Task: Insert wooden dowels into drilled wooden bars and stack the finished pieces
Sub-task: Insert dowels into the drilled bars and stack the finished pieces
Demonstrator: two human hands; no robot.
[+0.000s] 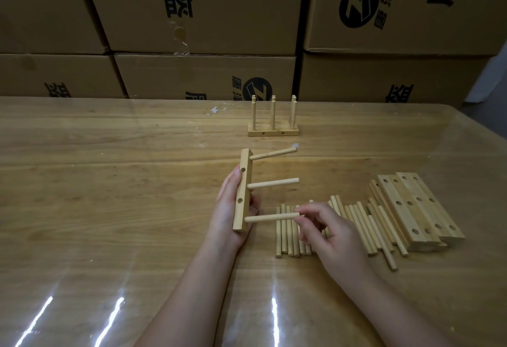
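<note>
My left hand (230, 209) grips the drilled bar (242, 190), fingers and thumb curled round its sides, its length running away from me. Three dowels stick out of the bar's right face: the top dowel (273, 153), the middle dowel (273, 183) and the lowest dowel (271, 217). Two open holes show on the bar's upper face. My right hand (329, 234) pinches the free end of the lowest dowel between thumb and forefinger, the other fingers loosely curled. To the right of the bar, partly under my right hand, the loose dowels (356, 223) lie side by side on the desk (109, 182). Farther right of the bar lie the spare bars (419, 207), touching the dowels. Beyond the bar stand the finished pieces (273, 130), dowels upright. Well beyond the bar rise cardboard boxes (192, 4).
</note>
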